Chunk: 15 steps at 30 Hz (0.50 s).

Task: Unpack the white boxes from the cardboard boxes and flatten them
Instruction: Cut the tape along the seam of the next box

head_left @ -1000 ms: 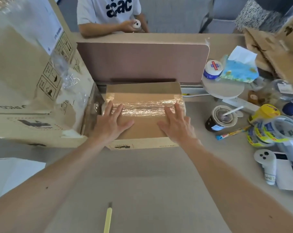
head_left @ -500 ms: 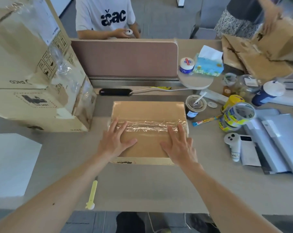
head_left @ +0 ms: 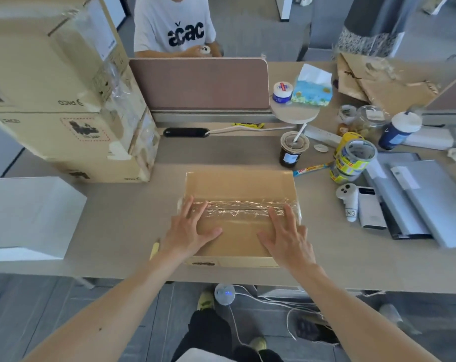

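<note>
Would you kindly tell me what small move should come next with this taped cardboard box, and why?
Probably take up the yellow tool beside the left hand and slit the clear tape, if it is a cutter. That hand and the right hand lie flat on the shut cardboard box, and the tape runs uncut across its seam, so nothing can come out yet.

The lettering "ačac" is printed in dark letters on the white T-shirt (head_left: 174, 24) at the top of the view. The brand "PICO" is seen upside down on the upper cardboard box (head_left: 46, 61) of the left stack and again near the bottom edge of the lowest cardboard box (head_left: 104, 171). A handwritten mark, read roughly as "H-03", is carried on the white controller (head_left: 349, 202), while the labels on the tape rolls (head_left: 355, 158) cannot be made out.
</note>
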Each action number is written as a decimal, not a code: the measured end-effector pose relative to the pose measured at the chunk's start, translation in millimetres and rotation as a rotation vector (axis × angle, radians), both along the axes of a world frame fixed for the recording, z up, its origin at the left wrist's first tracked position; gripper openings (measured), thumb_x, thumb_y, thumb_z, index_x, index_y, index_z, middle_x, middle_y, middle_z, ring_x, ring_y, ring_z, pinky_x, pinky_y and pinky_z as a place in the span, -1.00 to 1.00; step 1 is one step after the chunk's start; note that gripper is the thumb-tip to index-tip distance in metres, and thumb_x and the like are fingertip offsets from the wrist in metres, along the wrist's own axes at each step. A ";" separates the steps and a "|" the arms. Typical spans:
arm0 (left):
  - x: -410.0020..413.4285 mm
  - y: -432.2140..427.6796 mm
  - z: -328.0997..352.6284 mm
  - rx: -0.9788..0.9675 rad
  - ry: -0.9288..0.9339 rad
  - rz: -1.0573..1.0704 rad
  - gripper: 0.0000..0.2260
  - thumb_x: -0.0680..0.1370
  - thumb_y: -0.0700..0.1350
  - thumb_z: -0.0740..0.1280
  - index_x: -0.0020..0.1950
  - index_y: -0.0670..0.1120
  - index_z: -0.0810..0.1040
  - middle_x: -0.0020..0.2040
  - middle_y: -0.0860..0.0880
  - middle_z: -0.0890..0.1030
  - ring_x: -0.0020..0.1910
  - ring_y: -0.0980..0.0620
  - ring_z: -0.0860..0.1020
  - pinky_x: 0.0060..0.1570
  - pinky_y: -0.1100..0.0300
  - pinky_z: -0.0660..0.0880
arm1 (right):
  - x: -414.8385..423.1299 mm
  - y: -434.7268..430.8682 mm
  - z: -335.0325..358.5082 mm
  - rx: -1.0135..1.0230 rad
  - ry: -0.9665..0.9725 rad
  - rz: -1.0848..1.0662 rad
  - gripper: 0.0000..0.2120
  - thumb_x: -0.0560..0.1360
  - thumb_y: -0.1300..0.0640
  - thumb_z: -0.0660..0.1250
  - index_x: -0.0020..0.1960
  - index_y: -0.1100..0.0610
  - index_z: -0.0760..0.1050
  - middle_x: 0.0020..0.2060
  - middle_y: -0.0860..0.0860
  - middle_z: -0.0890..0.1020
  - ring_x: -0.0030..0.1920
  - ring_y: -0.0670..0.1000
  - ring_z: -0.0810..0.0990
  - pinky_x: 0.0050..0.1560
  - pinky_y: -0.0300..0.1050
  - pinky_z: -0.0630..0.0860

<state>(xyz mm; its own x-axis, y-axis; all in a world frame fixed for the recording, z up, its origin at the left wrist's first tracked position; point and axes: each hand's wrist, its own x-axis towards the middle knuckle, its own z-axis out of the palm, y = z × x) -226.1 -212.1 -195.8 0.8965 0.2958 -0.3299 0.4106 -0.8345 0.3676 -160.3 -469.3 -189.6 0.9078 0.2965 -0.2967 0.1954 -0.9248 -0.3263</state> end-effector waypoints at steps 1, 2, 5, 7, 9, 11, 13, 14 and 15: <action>-3.1 0.1 -1.4 -0.017 0.000 0.001 -0.11 0.34 0.59 0.07 0.61 0.25 0.03 0.62 0.17 -0.20 0.58 -0.16 0.05 0.44 -0.15 0.25 | -1.6 0.1 -0.7 -0.032 -0.016 0.009 -0.37 0.55 -0.38 0.04 0.54 -0.23 -0.03 0.57 -0.10 -0.14 0.37 0.27 0.26 0.29 0.23 0.35; -4.5 1.2 -3.0 -0.035 -0.002 0.004 -0.13 0.37 0.56 0.12 0.61 0.25 0.03 0.62 0.18 -0.19 0.58 -0.16 0.06 0.44 -0.16 0.25 | -1.6 0.6 -0.9 -0.074 -0.039 0.019 -0.37 0.54 -0.39 0.02 0.54 -0.22 -0.02 0.57 -0.07 -0.12 0.42 0.28 0.21 0.36 0.29 0.25; -7.4 8.6 -4.2 -0.062 -0.046 -0.002 -0.20 0.42 0.49 0.23 0.58 0.26 0.09 0.62 0.21 -0.13 0.56 -0.12 0.18 0.40 -0.15 0.31 | 3.4 5.5 1.8 -0.179 -0.099 0.069 -0.37 0.55 -0.39 0.02 0.53 -0.16 0.05 0.55 0.01 -0.01 0.53 0.31 -0.03 0.42 0.45 -0.04; -11.6 16.1 -4.2 -0.116 -0.100 -0.013 -0.23 0.43 0.44 0.30 0.57 0.25 0.16 0.62 0.21 -0.07 0.55 -0.01 0.21 0.40 -0.12 0.32 | 7.2 11.3 5.0 -0.191 -0.132 0.094 -0.39 0.55 -0.36 0.08 0.50 -0.10 0.13 0.52 0.07 0.07 0.54 0.29 -0.06 0.42 0.44 -0.04; -17.9 23.8 -2.8 -0.206 -0.200 0.012 -0.24 0.42 0.45 0.31 0.56 0.23 0.21 0.63 0.16 -0.03 0.57 0.08 0.12 0.42 -0.07 0.25 | 9.1 20.4 8.5 -0.162 -0.180 0.102 -0.39 0.53 -0.32 0.16 0.49 -0.08 0.18 0.50 0.10 0.13 0.53 0.25 -0.01 0.42 0.38 0.04; -24.0 34.8 -5.4 -0.273 -0.328 0.111 -0.25 0.42 0.45 0.26 0.54 0.16 0.29 0.61 0.05 0.12 0.57 0.06 0.13 0.42 0.00 0.22 | 12.0 34.9 11.8 -0.123 -0.176 0.138 -0.36 0.54 -0.26 0.19 0.53 -0.10 0.10 0.50 0.08 0.14 0.52 0.21 0.02 0.46 0.31 0.04; -29.7 50.5 -12.0 -0.344 -0.394 0.289 -0.32 0.46 0.39 0.26 0.49 0.05 0.39 0.48 -0.01 0.33 0.42 -0.03 0.37 0.34 0.04 0.38 | 14.6 54.4 14.4 -0.081 -0.134 0.207 -0.34 0.56 -0.23 0.18 0.57 -0.13 0.01 0.53 0.05 0.09 0.54 0.17 0.00 0.49 0.24 0.00; -33.2 58.7 -15.9 -0.379 -0.394 0.382 -0.39 0.50 0.31 0.31 0.44 0.00 0.43 0.39 -0.02 0.40 0.27 -0.03 0.47 0.22 0.07 0.45 | 14.8 65.1 15.7 -0.054 -0.127 0.241 -0.36 0.57 -0.21 0.17 0.57 -0.14 0.01 0.53 0.04 0.08 0.54 0.15 0.01 0.50 0.21 0.00; -37.8 67.2 -20.7 -0.395 -0.378 0.462 -0.49 0.53 0.21 0.37 0.39 -0.03 0.47 0.30 -0.03 0.44 0.15 -0.01 0.50 0.11 0.11 0.46 | 14.7 76.7 16.4 -0.022 -0.135 0.271 -0.39 0.58 -0.20 0.17 0.56 -0.15 0.04 0.53 0.04 0.10 0.54 0.14 0.02 0.50 0.18 0.02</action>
